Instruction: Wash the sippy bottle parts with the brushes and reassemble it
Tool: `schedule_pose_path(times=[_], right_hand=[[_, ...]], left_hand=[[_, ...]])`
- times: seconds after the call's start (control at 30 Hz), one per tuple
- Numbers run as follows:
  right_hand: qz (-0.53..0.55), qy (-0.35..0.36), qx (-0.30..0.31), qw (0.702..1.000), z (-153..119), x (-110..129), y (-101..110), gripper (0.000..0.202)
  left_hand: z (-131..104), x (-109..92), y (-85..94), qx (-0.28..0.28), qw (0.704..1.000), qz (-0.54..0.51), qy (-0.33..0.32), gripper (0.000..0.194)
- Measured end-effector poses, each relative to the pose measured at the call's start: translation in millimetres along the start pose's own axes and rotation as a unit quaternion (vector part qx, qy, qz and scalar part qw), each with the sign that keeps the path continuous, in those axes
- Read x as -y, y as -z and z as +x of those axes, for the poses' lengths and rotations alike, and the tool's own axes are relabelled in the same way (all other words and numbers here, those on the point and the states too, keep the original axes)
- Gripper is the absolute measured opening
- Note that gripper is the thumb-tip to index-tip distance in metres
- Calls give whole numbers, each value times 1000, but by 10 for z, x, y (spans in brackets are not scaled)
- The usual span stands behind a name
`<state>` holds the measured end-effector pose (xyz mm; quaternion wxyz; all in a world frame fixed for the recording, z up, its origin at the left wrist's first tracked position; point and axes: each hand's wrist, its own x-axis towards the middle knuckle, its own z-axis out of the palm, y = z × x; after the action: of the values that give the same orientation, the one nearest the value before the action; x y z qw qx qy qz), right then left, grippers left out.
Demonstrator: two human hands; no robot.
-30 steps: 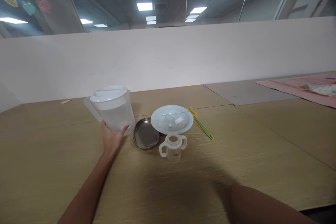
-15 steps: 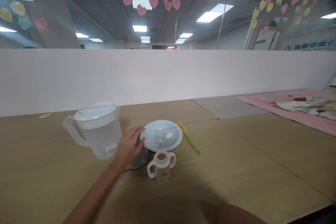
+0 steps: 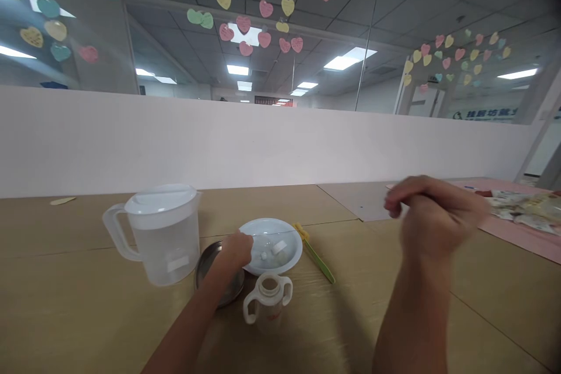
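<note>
My left hand is closed at the left rim of a white bowl, its fingertips hidden beneath the knuckles. Inside the bowl lie a small white block-like piece and a smaller white bit. Under my left wrist rests a round metal dish. A clear baby bottle with two white handles stands uncapped in front of the bowl. My right hand is raised to the right, wrist bent and fingers curled together, slightly blurred, with nothing visible in it.
A lidded translucent pitcher stands on the left. A green-handled brush with a yellow head lies right of the bowl. Farther right, a pink cloth carries assorted items. A white low wall borders the table's back.
My right hand has come up from the bottom edge into view. My left hand has shifted slightly right, its fingers going from spread to curled at the bowl's rim. The camera has tilted upward.
</note>
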<state>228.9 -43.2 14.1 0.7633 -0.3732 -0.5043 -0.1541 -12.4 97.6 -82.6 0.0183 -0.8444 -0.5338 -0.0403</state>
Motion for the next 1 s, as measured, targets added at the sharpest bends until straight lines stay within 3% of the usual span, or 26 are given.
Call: schedule_pose_path(times=[0.07, 0.17, 0.23, 0.27, 0.3, 0.33, 0.47, 0.57, 0.67, 0.77, 0.87, 0.93, 1.0], right_hand=[[-15, -63, 36, 997, 67, -164, -172, 21], [-127, -155, 163, 966, 89, -530, -398, 23], [-214, -222, 292, 905, 24, -810, -507, 25], [-254, -275, 370, 851, -32, -947, -552, 27], [-285, -336, 451, 776, -101, -1075, -592, 28], [-292, -367, 492, 734, -179, -1191, -626, 26], [-313, -426, 570, 629, -488, -1524, -725, 17], [-314, -433, 604, 591, -642, -1668, -772, 13], [-316, -433, 634, 558, -747, -1771, -812, 10], [-333, -428, 658, 523, -832, -1853, -848, 7], [-352, -426, 670, 496, -887, -1898, -872, 12], [-363, -430, 673, 480, -909, -1894, -873, 12], [-373, -434, 667, 477, -923, -1860, -860, 10]], left_hand=[[13, 4, 13, 4, 1000, -7, 0, 20], [20, 25, 66, 7, 999, -28, -15, 24], [15, 52, 110, 2, 998, -49, -29, 26], [12, 68, 130, -4, 997, -62, -35, 27], [9, 84, 148, -12, 996, -76, -41, 28], [6, 100, 165, -22, 995, -89, -44, 29], [-2, 141, 235, -60, 987, -140, -49, 30], [-8, 138, 307, -72, 971, -222, -58, 31], [7, 122, 361, -69, 905, -415, -57, 24], [33, 122, 383, -76, 787, -611, -36, 22], [0, 139, 427, -37, 659, -748, -66, 32], [-70, 146, 490, -11, 618, -778, -107, 37], [-148, 140, 563, -7, 607, -782, -139, 48]])
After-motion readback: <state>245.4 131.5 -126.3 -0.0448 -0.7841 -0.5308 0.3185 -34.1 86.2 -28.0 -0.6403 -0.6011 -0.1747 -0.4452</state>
